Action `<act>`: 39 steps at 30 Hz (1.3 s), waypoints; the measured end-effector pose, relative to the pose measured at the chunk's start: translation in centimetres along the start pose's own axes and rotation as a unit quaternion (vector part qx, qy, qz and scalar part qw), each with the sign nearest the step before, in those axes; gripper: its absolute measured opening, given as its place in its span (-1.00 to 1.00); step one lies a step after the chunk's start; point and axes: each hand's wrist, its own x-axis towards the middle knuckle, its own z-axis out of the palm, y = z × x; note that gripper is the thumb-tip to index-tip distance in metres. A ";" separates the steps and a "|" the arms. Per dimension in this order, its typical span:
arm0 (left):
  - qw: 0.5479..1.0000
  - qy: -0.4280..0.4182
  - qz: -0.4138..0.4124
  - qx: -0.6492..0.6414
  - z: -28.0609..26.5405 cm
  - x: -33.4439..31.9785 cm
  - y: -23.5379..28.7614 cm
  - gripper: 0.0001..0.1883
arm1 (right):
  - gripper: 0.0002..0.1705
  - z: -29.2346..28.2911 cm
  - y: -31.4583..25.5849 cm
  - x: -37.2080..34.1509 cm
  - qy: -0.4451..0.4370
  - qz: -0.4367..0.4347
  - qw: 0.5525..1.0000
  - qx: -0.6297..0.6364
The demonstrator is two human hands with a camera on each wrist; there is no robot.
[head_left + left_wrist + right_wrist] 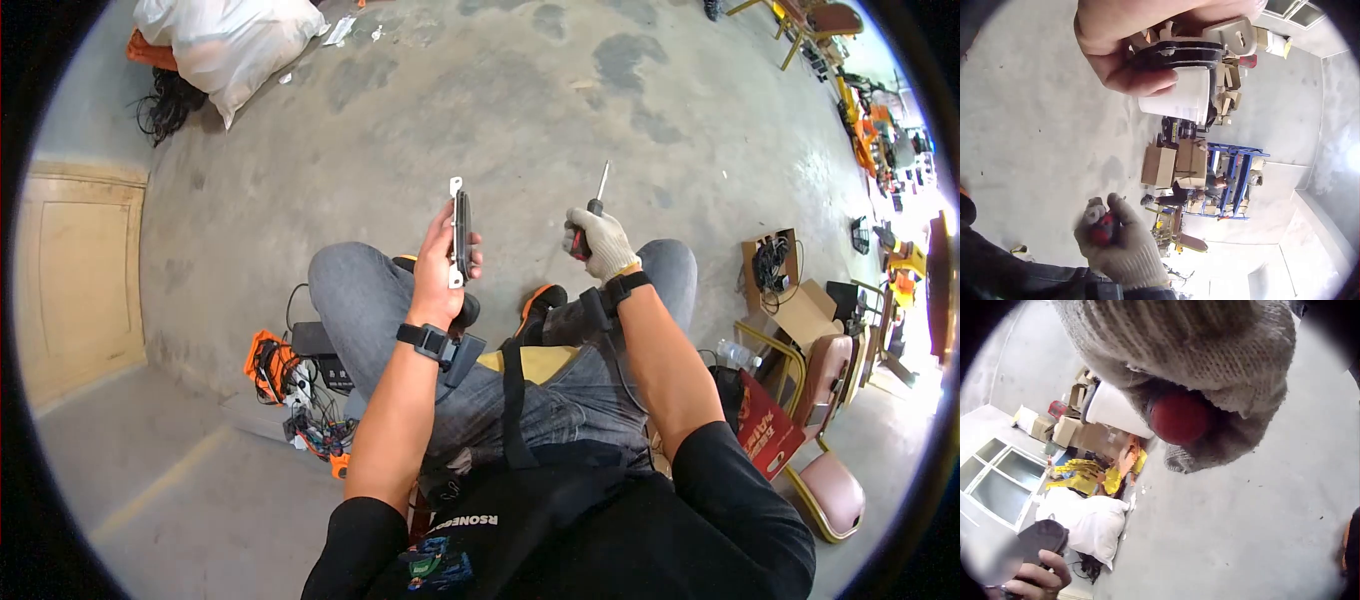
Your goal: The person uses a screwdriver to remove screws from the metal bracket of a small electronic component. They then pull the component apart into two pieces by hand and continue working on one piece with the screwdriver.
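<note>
The bare left hand (436, 262) grips a flat black part (462, 235) with a metal bracket (456, 184) along its side, held on edge above the floor. In the left wrist view the fingers curl round the dark part (1175, 55), and a pale bracket end (1232, 36) sticks out. Apart from it, the gloved right hand (604, 242) grips a screwdriver (596, 207) by its black and red handle, blade pointing away from the body. The right wrist view shows the red handle end (1179, 419) inside the glove; the blade is hidden there.
A white sack (235, 45) lies at the upper left, near a wooden door (90, 270). Orange items and tangled wires (320, 425) sit left of the crossed legs. On the right are an open carton (771, 270), a red box (768, 425) and chairs (832, 490).
</note>
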 end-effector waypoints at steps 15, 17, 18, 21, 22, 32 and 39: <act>0.998 -0.047 0.027 0.031 0.9 -0.7 0.6 -0.48 | -0.46 1.8 -4.6 -15.7 -0.115 -0.187 0.943 -0.249; 0.997 -0.063 0.030 0.038 0.7 -0.6 0.6 -0.48 | -0.49 1.3 -4.7 -16.5 -0.119 -0.175 0.949 -0.233; 0.996 -0.075 0.029 0.034 0.7 -0.4 0.7 -0.48 | -0.52 1.1 -4.8 -16.9 -0.122 -0.163 0.955 -0.215; 0.997 -0.077 0.025 0.016 0.9 -0.2 0.7 -0.49 | -0.55 0.6 -4.9 -17.9 -0.118 -0.153 0.964 -0.185; 0.997 -0.067 0.022 0.004 1.0 -0.4 0.5 -0.50 | -0.54 0.2 -4.7 -18.2 -0.119 -0.141 0.969 -0.164; 0.996 -0.075 0.034 0.030 0.7 -0.1 0.4 -0.47 | -0.45 -0.4 -4.5 -18.8 -0.117 -0.176 0.963 -0.165; 0.997 -0.062 0.043 0.027 1.1 -0.3 0.5 -0.50 | -0.47 -0.4 -5.0 -19.3 -0.093 -0.176 0.968 -0.150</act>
